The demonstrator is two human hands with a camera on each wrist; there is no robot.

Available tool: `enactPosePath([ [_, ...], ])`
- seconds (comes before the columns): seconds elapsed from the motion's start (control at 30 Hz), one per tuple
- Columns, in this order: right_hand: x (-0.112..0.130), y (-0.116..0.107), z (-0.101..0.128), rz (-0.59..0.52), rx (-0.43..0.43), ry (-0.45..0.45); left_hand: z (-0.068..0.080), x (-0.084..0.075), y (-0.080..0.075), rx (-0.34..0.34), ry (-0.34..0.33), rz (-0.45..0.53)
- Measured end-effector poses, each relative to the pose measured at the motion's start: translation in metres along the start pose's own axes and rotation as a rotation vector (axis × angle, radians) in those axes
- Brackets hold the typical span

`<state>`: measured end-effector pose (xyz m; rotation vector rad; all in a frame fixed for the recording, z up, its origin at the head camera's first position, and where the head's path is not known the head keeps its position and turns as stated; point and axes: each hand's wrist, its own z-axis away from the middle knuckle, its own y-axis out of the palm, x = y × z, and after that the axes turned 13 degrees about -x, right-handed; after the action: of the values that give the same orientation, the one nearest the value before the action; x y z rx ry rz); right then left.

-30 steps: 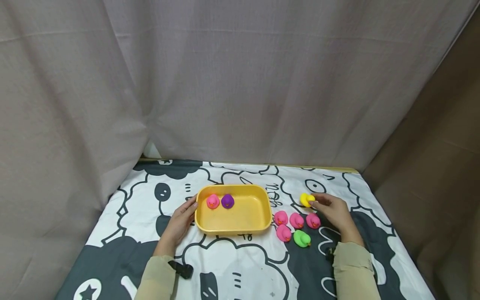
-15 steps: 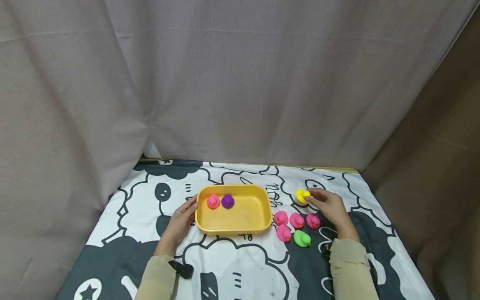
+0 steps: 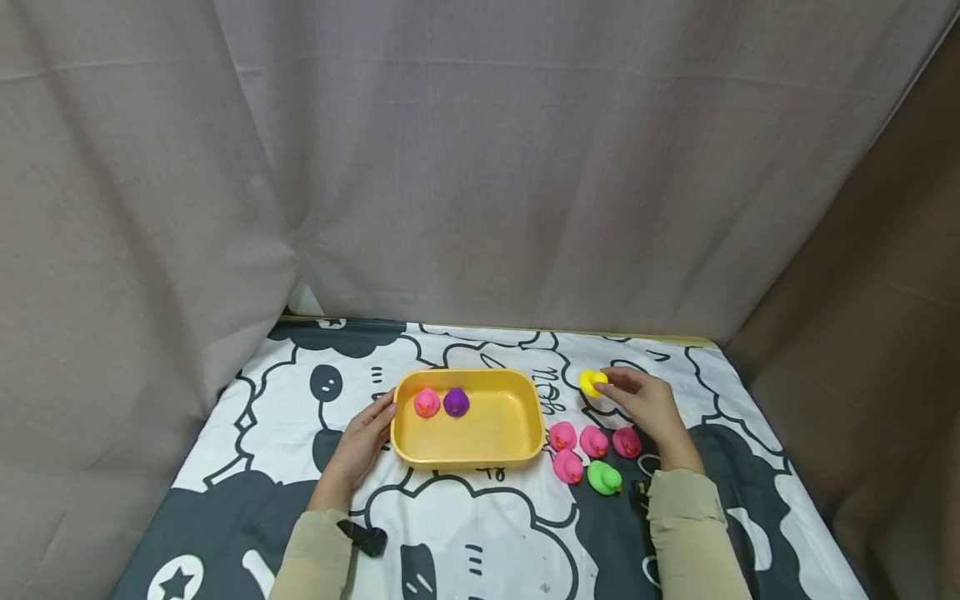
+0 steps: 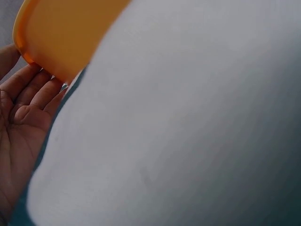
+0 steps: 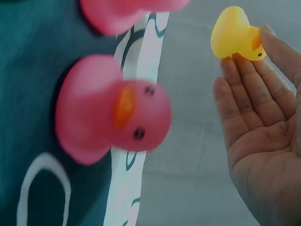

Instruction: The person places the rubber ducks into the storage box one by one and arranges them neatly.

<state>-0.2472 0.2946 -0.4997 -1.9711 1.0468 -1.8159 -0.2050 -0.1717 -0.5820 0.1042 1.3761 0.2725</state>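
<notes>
In the head view, my right hand (image 3: 645,404) pinches a yellow rubber duck (image 3: 592,383) between thumb and fingertips, above the cloth. The right wrist view shows the same yellow duck (image 5: 235,35) at the tips of the right hand's fingers. My left hand (image 3: 363,446) holds the left end of a yellow tray (image 3: 468,462), thumb and fingertips at its edge. In the left wrist view, the tray's corner (image 4: 61,33) meets those fingers. Inside the tray, toward its left, sit a pink duck (image 3: 427,402) and a purple duck (image 3: 456,402).
Several pink ducks (image 3: 567,467) and a green duck (image 3: 604,477) lie on the patterned cloth (image 3: 480,542), right of the tray. One pink duck (image 5: 113,108) is close below the right wrist camera. Grey curtains (image 3: 480,167) stand behind the table.
My right hand has moved left and slightly away from me with the yellow duck, bringing it nearer the tray. The left hand and tray have stayed in place.
</notes>
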Motion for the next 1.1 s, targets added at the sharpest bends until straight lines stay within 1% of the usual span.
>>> enactPosePath([
  [0.2, 0.013, 0.008, 0.001, -0.008, 0.011, 0.01, 0.001, -0.002, 0.001, -0.002, -0.006, 0.003],
  [0.43, 0.037, 0.017, 0.009, -0.027, 0.052, 0.034, 0.002, -0.001, 0.002, -0.007, -0.014, -0.006],
  [0.73, 0.058, 0.029, 0.015, -0.058, 0.079, -0.063, 0.001, -0.002, 0.002, -0.005, -0.009, -0.002],
  [0.83, 0.065, 0.035, 0.017, -0.077, 0.11, -0.091, 0.001, -0.001, 0.002, 0.007, 0.013, -0.001],
  [0.97, 0.076, 0.048, 0.021, -0.086, 0.159, -0.125, 0.002, -0.001, 0.001, 0.017, 0.041, 0.001],
  [1.1, 0.085, 0.066, 0.024, -0.073, 0.203, -0.15, 0.002, -0.001, 0.002, 0.008, 0.04, -0.003],
])
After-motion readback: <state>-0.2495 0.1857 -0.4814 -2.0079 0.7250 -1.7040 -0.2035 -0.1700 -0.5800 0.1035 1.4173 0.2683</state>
